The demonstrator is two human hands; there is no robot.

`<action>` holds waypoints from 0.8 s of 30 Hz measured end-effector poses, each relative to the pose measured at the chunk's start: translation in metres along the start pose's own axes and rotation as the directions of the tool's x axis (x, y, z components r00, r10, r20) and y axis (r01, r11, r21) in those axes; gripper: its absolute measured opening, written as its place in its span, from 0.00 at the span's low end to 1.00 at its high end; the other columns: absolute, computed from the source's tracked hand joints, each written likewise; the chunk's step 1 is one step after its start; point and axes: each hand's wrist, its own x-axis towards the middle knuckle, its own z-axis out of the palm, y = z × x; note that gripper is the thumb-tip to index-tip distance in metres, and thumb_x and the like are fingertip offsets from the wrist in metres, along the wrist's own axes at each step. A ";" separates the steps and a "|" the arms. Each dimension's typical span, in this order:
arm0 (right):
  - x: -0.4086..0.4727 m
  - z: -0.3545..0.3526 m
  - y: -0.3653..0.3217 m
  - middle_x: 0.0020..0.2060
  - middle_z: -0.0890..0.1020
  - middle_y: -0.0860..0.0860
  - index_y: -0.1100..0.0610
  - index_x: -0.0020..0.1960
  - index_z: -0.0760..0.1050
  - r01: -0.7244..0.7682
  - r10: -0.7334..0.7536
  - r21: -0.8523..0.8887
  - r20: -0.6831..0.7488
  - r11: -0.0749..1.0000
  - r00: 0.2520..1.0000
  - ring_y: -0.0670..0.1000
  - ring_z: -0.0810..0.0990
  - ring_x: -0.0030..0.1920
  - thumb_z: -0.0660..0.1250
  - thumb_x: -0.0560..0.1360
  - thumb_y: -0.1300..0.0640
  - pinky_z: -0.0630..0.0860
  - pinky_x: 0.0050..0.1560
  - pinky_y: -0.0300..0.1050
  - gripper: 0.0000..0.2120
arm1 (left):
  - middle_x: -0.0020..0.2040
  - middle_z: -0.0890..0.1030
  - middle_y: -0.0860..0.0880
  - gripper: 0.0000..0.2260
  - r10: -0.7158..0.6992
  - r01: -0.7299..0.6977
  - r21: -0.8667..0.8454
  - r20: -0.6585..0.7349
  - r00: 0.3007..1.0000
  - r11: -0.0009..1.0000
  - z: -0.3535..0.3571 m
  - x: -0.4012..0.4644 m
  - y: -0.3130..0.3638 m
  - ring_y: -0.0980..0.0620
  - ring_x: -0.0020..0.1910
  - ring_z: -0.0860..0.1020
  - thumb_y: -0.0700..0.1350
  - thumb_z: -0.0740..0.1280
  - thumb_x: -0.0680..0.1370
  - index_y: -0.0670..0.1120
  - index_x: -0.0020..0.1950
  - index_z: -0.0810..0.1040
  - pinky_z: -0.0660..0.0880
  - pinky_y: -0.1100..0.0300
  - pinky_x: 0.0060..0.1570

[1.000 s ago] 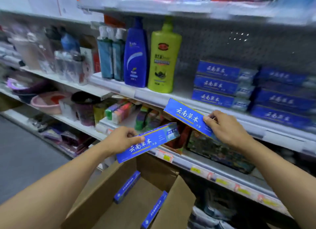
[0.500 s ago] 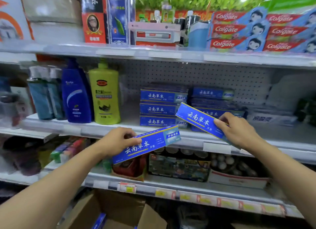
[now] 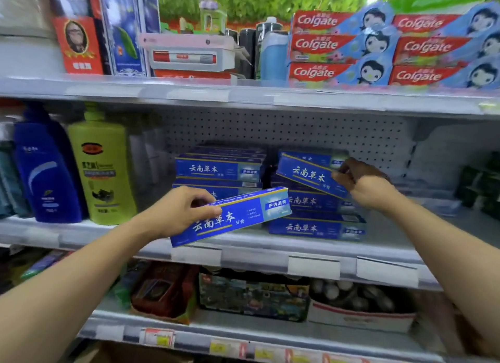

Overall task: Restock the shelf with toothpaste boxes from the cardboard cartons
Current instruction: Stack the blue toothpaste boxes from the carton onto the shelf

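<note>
My left hand (image 3: 178, 211) grips a blue toothpaste box (image 3: 243, 215) by its left end, holding it tilted in front of the middle shelf (image 3: 270, 250). My right hand (image 3: 362, 185) holds a second blue toothpaste box (image 3: 308, 174), tilted, over the top of the right stack of blue boxes (image 3: 316, 227). A left stack of the same boxes (image 3: 219, 170) stands beside it, partly hidden by my left hand and its box. A brown corner of the cardboard carton (image 3: 130, 356) shows at the bottom edge.
A blue bottle (image 3: 46, 170) and a green bottle (image 3: 105, 167) stand left of the stacks. Colgate boxes (image 3: 341, 46) fill the upper shelf at right. Dark packs (image 3: 484, 186) sit at the far right. The lower shelf holds assorted boxed goods (image 3: 254, 295).
Both hands have moved up and toward the shelf. My right hand's box has reached the top of the right stack. The view has tilted up, so the carton has almost left the frame.
</note>
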 end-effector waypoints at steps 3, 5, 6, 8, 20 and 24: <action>0.033 0.007 0.010 0.49 0.80 0.57 0.56 0.52 0.71 0.068 -0.068 -0.058 0.000 0.996 0.998 0.57 0.77 0.46 0.57 0.79 0.44 0.71 0.43 0.47 0.15 | 0.40 0.82 0.55 0.05 -0.009 0.008 0.009 0.004 1.000 1.000 0.008 0.019 0.010 0.61 0.37 0.77 0.53 0.69 0.74 0.53 0.46 0.80 0.72 0.63 0.41; 0.053 0.012 0.016 0.48 0.80 0.58 0.57 0.50 0.72 0.123 -0.127 -0.084 -0.035 0.989 0.991 0.57 0.76 0.44 0.58 0.79 0.45 0.67 0.42 0.46 0.15 | 0.41 0.82 0.55 0.06 -0.013 0.013 0.026 0.006 1.000 1.000 0.013 0.032 0.016 0.60 0.38 0.77 0.54 0.68 0.74 0.54 0.47 0.80 0.73 0.60 0.43; 0.063 0.015 0.019 0.49 0.80 0.59 0.58 0.52 0.72 0.142 -0.148 -0.107 -0.047 0.984 0.988 0.58 0.77 0.46 0.58 0.79 0.45 0.67 0.44 0.47 0.16 | 0.41 0.82 0.54 0.06 -0.017 0.016 0.039 0.009 1.000 0.999 0.015 0.037 0.019 0.59 0.39 0.77 0.54 0.68 0.74 0.54 0.47 0.80 0.73 0.60 0.44; 0.083 0.022 0.023 0.53 0.79 0.59 0.59 0.56 0.71 0.160 -0.168 -0.142 -0.041 0.977 0.985 0.59 0.77 0.52 0.57 0.79 0.45 0.68 0.50 0.50 0.18 | 0.43 0.82 0.54 0.06 -0.023 0.022 0.066 0.017 1.000 0.998 0.019 0.045 0.025 0.58 0.41 0.78 0.54 0.68 0.74 0.54 0.47 0.79 0.74 0.59 0.44; 0.104 0.037 0.049 0.67 0.67 0.60 0.56 0.72 0.65 0.211 -0.218 -0.185 -0.018 0.960 0.976 0.60 0.64 0.67 0.64 0.77 0.51 0.59 0.65 0.53 0.25 | 0.55 0.81 0.51 0.18 0.020 -0.030 0.160 0.062 0.998 0.987 0.048 0.077 0.068 0.56 0.51 0.77 0.54 0.65 0.76 0.47 0.63 0.77 0.73 0.63 0.52; 0.081 0.019 0.069 0.67 0.64 0.62 0.58 0.72 0.63 0.104 -0.111 -0.131 -0.049 0.986 0.993 0.62 0.61 0.68 0.67 0.74 0.57 0.59 0.65 0.54 0.29 | 0.50 0.80 0.50 0.16 0.073 -0.081 0.156 0.059 0.996 0.984 0.068 0.095 0.084 0.53 0.48 0.77 0.53 0.66 0.77 0.47 0.61 0.77 0.72 0.62 0.48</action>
